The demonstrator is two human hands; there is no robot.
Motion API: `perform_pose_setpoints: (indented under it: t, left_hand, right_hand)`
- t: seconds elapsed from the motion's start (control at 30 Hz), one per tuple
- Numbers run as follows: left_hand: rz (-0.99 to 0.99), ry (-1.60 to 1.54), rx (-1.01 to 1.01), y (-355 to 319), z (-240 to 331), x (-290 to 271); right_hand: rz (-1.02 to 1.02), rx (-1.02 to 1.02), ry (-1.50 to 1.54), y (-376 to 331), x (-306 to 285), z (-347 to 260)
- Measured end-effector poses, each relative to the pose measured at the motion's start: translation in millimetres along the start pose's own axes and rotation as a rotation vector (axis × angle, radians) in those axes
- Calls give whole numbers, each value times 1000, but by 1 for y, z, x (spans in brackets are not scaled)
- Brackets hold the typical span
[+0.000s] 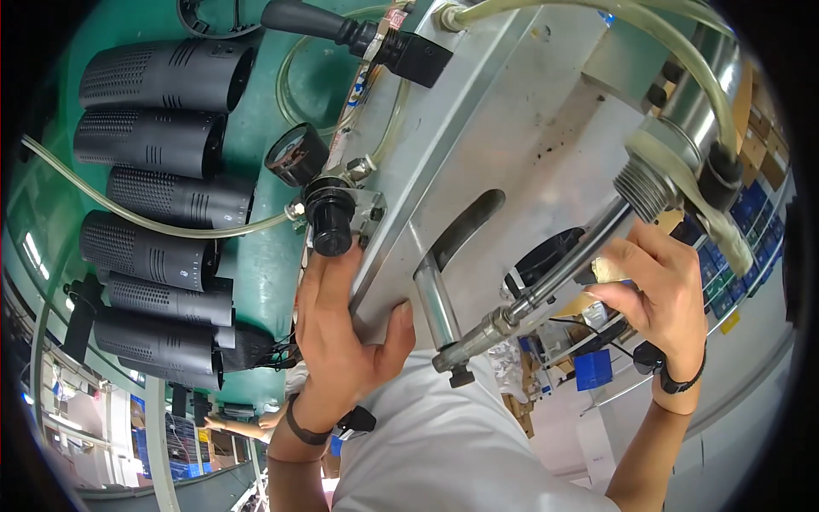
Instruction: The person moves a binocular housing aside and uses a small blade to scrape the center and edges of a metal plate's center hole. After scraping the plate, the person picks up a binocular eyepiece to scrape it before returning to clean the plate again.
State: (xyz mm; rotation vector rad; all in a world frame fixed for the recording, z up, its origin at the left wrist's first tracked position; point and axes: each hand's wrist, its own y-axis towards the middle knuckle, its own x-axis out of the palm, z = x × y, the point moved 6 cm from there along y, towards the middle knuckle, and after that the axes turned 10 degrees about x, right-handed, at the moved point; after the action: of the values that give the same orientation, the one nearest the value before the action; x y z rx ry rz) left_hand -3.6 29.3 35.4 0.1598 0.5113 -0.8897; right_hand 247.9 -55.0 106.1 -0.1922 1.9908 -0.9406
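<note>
While left hand (341, 328) grips grey plate (512, 145) edge; right hand (657, 290) pinches steel rod (546, 290).

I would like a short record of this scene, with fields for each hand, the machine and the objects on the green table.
left hand: grips the lower edge of the grey metal plate, thumb on its face
right hand: fingers closed on a small pale piece beside the steel rod
machine parts: threaded cylinder, clear hoses, black regulator knob, pressure gauge
green table: row of black perforated cylinders lying on their sides
</note>
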Motion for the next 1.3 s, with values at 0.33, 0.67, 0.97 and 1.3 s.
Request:
perform_pose_setpoints:
  t: [0.33, 0.67, 0.97, 1.3]
  left_hand:
    - [-26, 17, -2, 3, 0, -1]
    - [-13, -38, -23, 0, -2, -1]
    - [-21, -39, -52, -2, -5, -1]
    - [-44, -48, -80, 0, -5, 0]
  right_hand:
    - [-30, -130, -291, 16, -2, -16]
    - [-239, -182, -574, 13, -4, -12]
    - [-597, -77, -433, 21, 7, -1]
    - [-242, -260, -630, 24, -4, -25]
